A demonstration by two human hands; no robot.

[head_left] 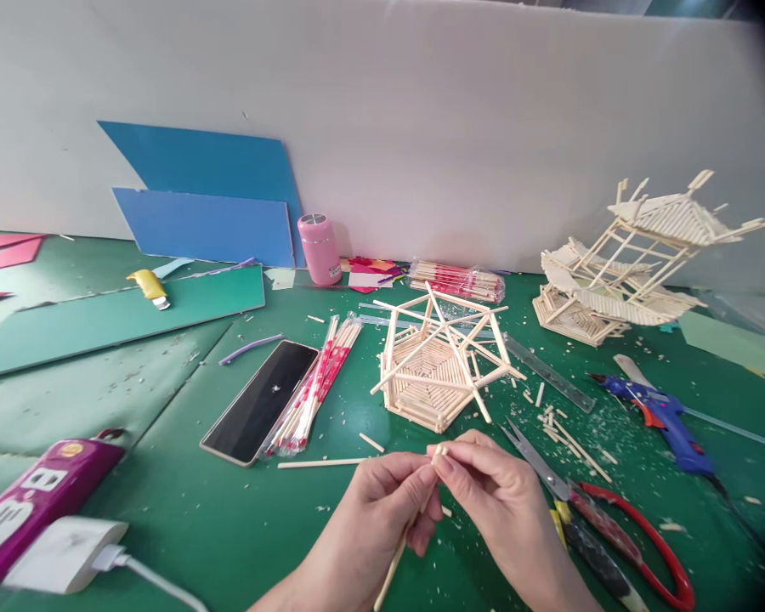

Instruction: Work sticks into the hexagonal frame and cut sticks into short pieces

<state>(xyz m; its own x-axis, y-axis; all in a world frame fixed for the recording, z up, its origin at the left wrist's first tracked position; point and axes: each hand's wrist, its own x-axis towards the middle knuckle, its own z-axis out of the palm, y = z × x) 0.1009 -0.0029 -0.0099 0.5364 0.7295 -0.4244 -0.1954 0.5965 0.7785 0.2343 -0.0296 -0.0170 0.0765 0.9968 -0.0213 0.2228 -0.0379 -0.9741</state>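
Note:
My left hand (pixel 376 514) is closed around a thin wooden stick (pixel 390 580), its lower end slanting down below my fingers. My right hand (pixel 501 501) pinches at the pale upper end, where both hands meet; whether a separate short piece is there I cannot tell. Just beyond stands a hexagonal stick frame (pixel 414 415) with a slatted floor and crossed sticks over its top. Another loose stick (pixel 319 464) lies left of my hands. Scissors (pixel 618 518) with red and dark handles lie beside my right hand.
At right are a blue glue gun (pixel 666 421), stick offcuts (pixel 570 438) and a tiered stick pavilion (pixel 650 246). Leftward lie packaged sticks (pixel 322 374), a phone (pixel 261 399) and a purple power strip (pixel 57 493). A pink bottle (pixel 320 251) stands by the white partition (pixel 421 127).

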